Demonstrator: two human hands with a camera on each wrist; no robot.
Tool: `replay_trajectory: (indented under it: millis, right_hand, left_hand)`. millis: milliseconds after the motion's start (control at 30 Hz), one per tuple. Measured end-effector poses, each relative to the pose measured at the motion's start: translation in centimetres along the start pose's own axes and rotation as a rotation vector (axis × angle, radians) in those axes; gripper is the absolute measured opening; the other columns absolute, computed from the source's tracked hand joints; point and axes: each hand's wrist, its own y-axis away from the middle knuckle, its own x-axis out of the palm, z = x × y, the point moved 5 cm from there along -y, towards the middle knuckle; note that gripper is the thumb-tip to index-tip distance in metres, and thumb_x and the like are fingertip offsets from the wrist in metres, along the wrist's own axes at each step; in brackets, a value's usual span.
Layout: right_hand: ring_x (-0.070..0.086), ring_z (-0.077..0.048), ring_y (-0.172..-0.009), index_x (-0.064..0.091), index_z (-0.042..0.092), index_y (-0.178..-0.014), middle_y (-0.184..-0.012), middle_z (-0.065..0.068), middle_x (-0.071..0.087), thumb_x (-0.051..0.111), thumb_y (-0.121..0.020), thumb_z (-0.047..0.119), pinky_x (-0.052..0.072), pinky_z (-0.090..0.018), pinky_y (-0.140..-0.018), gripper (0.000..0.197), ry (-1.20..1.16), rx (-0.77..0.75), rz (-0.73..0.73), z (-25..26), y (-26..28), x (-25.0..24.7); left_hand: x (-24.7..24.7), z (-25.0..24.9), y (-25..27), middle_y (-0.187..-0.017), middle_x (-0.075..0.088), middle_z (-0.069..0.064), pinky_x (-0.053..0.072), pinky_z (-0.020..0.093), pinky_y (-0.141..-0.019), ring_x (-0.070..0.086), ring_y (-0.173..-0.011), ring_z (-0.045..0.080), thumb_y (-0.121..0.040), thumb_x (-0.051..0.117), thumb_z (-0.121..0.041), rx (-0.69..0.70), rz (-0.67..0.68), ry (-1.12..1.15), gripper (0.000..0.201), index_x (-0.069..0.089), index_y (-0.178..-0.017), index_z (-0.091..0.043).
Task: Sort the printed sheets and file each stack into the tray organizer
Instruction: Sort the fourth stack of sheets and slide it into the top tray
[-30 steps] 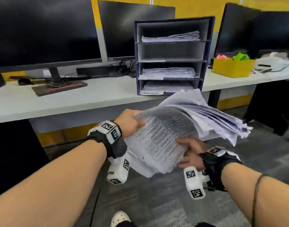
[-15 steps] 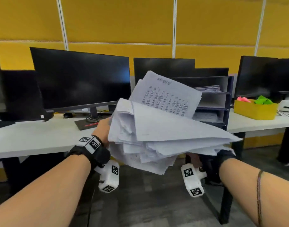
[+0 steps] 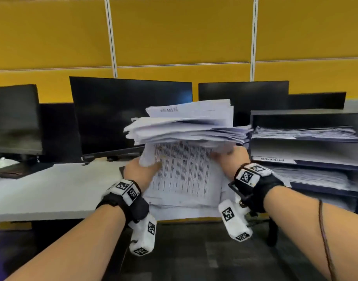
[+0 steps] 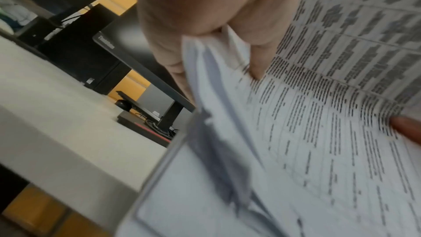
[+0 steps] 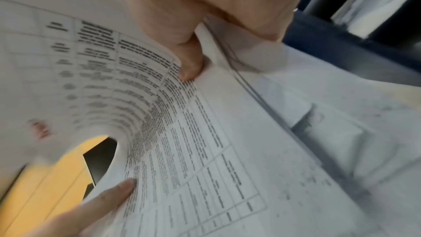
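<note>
A thick, untidy stack of printed sheets (image 3: 186, 159) stands bent over the white desk edge, its upper half folded away from me and its lower printed page facing me. My left hand (image 3: 140, 171) grips the stack's left side, thumb on the printed page (image 4: 318, 132). My right hand (image 3: 228, 159) grips the right side, thumb pressed into the fold (image 5: 191, 68). The dark blue tray organizer (image 3: 307, 151) stands on the desk just right of the stack, with paper piles on its shelves and a labelled shelf front. The fingers behind the stack are hidden.
Black monitors (image 3: 131, 114) line the back of the white desk (image 3: 52, 189) before a yellow partition wall. A monitor base and cables (image 4: 145, 123) lie left of the stack. Dark carpet floor (image 3: 194, 256) is below the desk edge.
The stack has been carried up from low over the floor to the desk edge beside the organizer. Its top half has flopped away, showing the printed page. Both hands kept their grip.
</note>
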Motion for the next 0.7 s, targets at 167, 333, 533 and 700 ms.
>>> replay_trajectory:
  millis: [167,333,533,700]
  right_hand:
    - [0.067,-0.025,-0.090,0.071,0.009,-0.102,-0.096,-0.009,0.071,0.076,-0.078,0.021,0.053,-0.033,-0.083,0.027,-0.255,0.011,-0.115,1.3,-1.1,1.3]
    - [0.065,-0.028,-0.100,0.067,0.004,-0.111,-0.106,-0.012,0.069,0.073,-0.081,0.017,0.050,-0.034,-0.090,0.033,-0.307,0.066,-0.126,0.0,-3.1,2.7]
    - [0.063,-0.025,-0.093,0.062,0.005,-0.116,-0.107,-0.009,0.067,0.071,-0.082,0.013,0.051,-0.036,-0.089,0.037,-0.329,0.061,0.025,-0.8,-3.4,3.8]
    - [0.063,-0.029,-0.104,0.060,-0.001,-0.120,-0.116,-0.016,0.065,0.069,-0.083,0.005,0.048,-0.034,-0.090,0.038,-0.339,0.035,-0.017,-0.7,-3.6,3.9]
  left_hand:
    - [0.6,-0.9,-1.3,-0.084,0.067,0.003,0.045,0.027,-0.068,0.063,-0.079,0.022,-0.080,0.077,-0.023,0.097,-0.140,0.094,0.017,0.065,-0.087,-0.014]
    - [2.2,-1.1,-2.2,-0.084,0.066,-0.002,0.042,0.024,-0.070,0.061,-0.079,0.018,-0.083,0.074,-0.019,0.142,-0.170,0.092,0.013,0.067,-0.092,-0.015]
    - [2.9,1.9,-2.8,-0.094,0.059,-0.011,0.056,0.036,-0.081,0.063,-0.089,0.016,-0.077,0.078,-0.014,0.075,-0.055,0.079,0.051,0.045,-0.114,-0.024]
    - [2.0,1.8,-3.7,-0.097,0.055,-0.013,0.057,0.036,-0.079,0.062,-0.093,0.015,-0.075,0.079,-0.014,0.113,0.075,-0.043,0.050,0.045,-0.110,-0.023]
